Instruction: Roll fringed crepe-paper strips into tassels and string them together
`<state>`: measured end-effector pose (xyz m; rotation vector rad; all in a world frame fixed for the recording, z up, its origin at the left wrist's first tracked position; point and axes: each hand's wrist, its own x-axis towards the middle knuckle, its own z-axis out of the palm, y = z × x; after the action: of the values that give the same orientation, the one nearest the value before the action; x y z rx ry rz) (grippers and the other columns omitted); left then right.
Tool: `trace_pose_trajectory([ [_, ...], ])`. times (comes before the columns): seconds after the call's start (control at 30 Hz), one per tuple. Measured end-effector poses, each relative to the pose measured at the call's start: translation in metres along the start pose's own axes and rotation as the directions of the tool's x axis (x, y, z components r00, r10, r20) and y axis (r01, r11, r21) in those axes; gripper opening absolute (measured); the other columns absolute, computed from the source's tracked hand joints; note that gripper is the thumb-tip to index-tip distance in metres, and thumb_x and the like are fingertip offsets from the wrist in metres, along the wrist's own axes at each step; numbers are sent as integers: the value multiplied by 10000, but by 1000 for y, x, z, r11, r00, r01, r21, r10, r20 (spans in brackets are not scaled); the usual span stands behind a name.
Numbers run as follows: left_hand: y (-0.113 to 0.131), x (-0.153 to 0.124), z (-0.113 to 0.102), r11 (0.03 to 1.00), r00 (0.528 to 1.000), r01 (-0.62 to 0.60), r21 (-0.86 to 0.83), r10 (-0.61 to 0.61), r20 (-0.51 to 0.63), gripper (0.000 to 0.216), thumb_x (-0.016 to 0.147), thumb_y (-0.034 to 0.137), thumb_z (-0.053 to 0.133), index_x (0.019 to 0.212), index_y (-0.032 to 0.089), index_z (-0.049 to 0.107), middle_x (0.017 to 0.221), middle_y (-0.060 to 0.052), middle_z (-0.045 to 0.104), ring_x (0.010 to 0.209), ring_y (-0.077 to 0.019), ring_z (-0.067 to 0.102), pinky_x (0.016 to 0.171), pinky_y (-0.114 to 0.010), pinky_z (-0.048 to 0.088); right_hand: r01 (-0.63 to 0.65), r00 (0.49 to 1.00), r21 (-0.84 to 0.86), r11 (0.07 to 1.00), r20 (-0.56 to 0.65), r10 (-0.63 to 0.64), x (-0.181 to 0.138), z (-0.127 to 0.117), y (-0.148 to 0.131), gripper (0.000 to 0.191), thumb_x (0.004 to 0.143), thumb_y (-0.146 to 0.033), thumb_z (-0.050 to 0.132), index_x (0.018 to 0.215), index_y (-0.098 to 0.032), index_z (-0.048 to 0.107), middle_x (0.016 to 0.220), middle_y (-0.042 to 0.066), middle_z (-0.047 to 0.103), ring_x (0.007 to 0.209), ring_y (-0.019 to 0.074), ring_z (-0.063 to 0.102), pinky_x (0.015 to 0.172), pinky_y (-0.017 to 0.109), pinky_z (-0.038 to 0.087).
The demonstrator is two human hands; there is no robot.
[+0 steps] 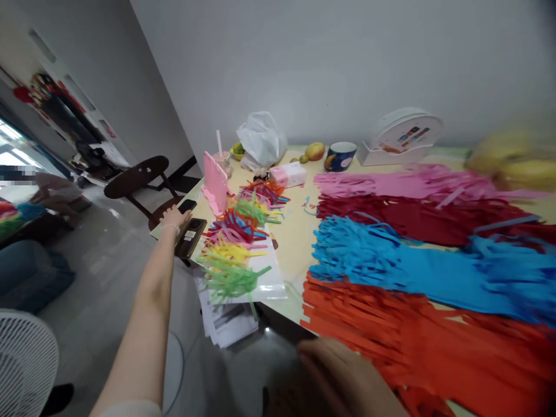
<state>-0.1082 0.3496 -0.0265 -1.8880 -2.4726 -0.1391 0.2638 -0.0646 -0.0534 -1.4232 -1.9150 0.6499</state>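
My left hand (pixel 172 218) reaches to the table's far left corner, its fingers around a small black object (pixel 187 205) whose kind I cannot make out. Right beside it lies a dark phone-like device (pixel 191 237) with a round camera area. Close to the camera, my right hand (pixel 336 370) is smeared by motion at the table's front edge, near the orange fringed paper (pixel 425 336). Its fingers cannot be read. Blue (pixel 438 272), dark red (pixel 403 217) and pink (pixel 391 184) fringed strips lie behind that. Small multicoloured tassels (pixel 234 231) form a row left of centre.
A pink stand (pixel 216 184), a white plastic bag (pixel 263 139), a tissue pack (pixel 289 174), a blue mug (pixel 341 156) and a white holder (pixel 399 145) line the back. A chair (pixel 139 179) stands beyond the table; a white fan (pixel 26 365) is at lower left.
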Motion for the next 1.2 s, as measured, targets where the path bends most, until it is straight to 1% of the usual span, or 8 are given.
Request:
trace_pose_trajectory([
  [0.13, 15, 11, 0, 999, 1000, 28, 43, -28, 6, 489, 937, 444, 599, 1331, 159, 547, 1390, -142, 537, 1261, -308, 532, 1052, -558, 436, 83, 996, -132, 988, 39, -78, 77, 9, -7, 251, 984, -207, 440, 984, -190, 691, 944, 97, 708, 875, 232, 701, 745, 336, 584],
  [0.4, 21, 10, -4, 999, 999, 49, 1, -49, 2, 421, 944, 385, 610, 1298, 161, 567, 1352, -124, 561, 1199, -275, 574, 1004, -514, 493, 6, 958, -402, 916, 265, 109, 153, 34, 15, 399, 952, -80, 451, 1320, -166, 579, 1359, 132, 587, 1158, 277, 596, 867, 355, 544],
  [0.63, 31, -35, -45, 977, 986, -126, -172, 105, -127, 611, 887, 491, 597, 1265, 12, 577, 1392, -335, 479, 1338, -496, 401, 1063, -650, 316, 45, 954, -417, 908, 287, 85, 176, 49, 13, 250, 1009, -186, 445, 1126, -160, 664, 1139, 117, 660, 1098, 238, 616, 867, 301, 499],
  [0.77, 46, -143, -41, 845, 878, -474, -248, 432, -208, 399, 955, 439, 488, 1239, 191, 619, 1267, -132, 644, 1179, -275, 584, 1007, -394, 445, 33, 962, -418, 908, 260, 85, 182, 53, 12, 262, 1026, -280, 450, 1179, -205, 649, 1103, 90, 662, 1053, 218, 637, 814, 277, 488],
  [0.87, 54, -219, -16, 527, 536, -816, -237, 844, 29, 331, 898, 419, 597, 1173, 248, 666, 966, -55, 736, 876, -216, 668, 802, -320, 500, 22, 967, -418, 908, 239, 87, 185, 56, 16, 266, 1026, -296, 452, 1179, -210, 652, 1098, 89, 654, 1003, 207, 648, 786, 267, 477],
  [0.9, 55, -233, -10, 502, 493, -840, -206, 865, 98, 328, 900, 399, 600, 1184, 248, 666, 949, -58, 740, 864, -226, 670, 789, -332, 498, 20, 968, -417, 909, 234, 87, 184, 57, 18, 264, 1025, -284, 452, 1177, -206, 654, 1102, 91, 651, 1002, 205, 646, 787, 265, 475],
  [1.03, 54, -227, 1, 580, 564, -807, -112, 813, 146, 335, 929, 325, 554, 1201, 165, 669, 1055, -145, 723, 1021, -328, 634, 881, -447, 465, -8, 975, -407, 913, 198, 97, 180, 59, 23, 275, 1015, -171, 416, 1112, -165, 673, 1095, 113, 649, 992, 212, 639, 814, 280, 477],
  [1.2, 55, -200, 3, 573, 555, -816, -84, 815, 169, 481, 954, 324, 522, 1416, 191, 526, 1278, -133, 645, 1179, -281, 571, 975, -395, 450, -41, 993, -347, 937, 91, 77, 181, 62, 16, 277, 1014, -191, 414, 1108, -100, 658, 1124, 168, 636, 1070, 258, 610, 906, 340, 480],
])
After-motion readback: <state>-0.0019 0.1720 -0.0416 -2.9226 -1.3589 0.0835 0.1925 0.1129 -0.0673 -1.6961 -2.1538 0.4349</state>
